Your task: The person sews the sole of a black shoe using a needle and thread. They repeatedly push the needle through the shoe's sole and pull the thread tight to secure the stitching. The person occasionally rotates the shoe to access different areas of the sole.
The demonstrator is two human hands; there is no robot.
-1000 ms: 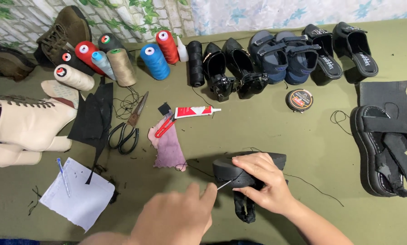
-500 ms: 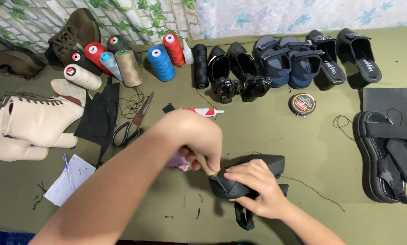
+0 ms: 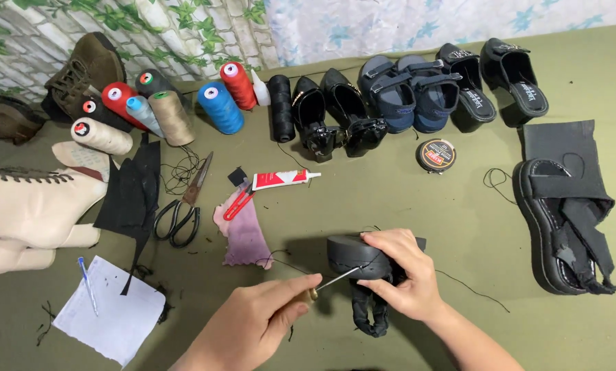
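— Head view first: what is lying under everything?

— An olive-green cloth [image 3: 459,206] is covering the whole work surface, and a leaf-and-brick patterned backdrop [image 3: 150,27] is hanging behind it, beside a pale blue-flowered one.

— Going from the left, what is sitting around?

— Cream lace-up boots [image 3: 26,206] are lying at the left edge, with brown boots [image 3: 81,69] behind. Seven thread cones [image 3: 220,106] are lying in a row, plus one black spool [image 3: 280,106]. Scissors [image 3: 181,206], a glue tube [image 3: 280,180], a pink rag [image 3: 242,233] and a white paper with a pen [image 3: 108,309] are lying in front. Further right, three pairs of dark shoes are standing along the back, then a round tin [image 3: 435,154], and one black sandal [image 3: 562,227] at the far right.

— And the hands?

— The left hand [image 3: 260,323] is pinching an awl [image 3: 335,280], fingers curled tight round its handle, its tip touching the black shoe [image 3: 356,257]. The right hand [image 3: 407,275] is gripping that shoe from above, fingers wrapped closed over it, near the front centre. Nothing is blocking either hand.
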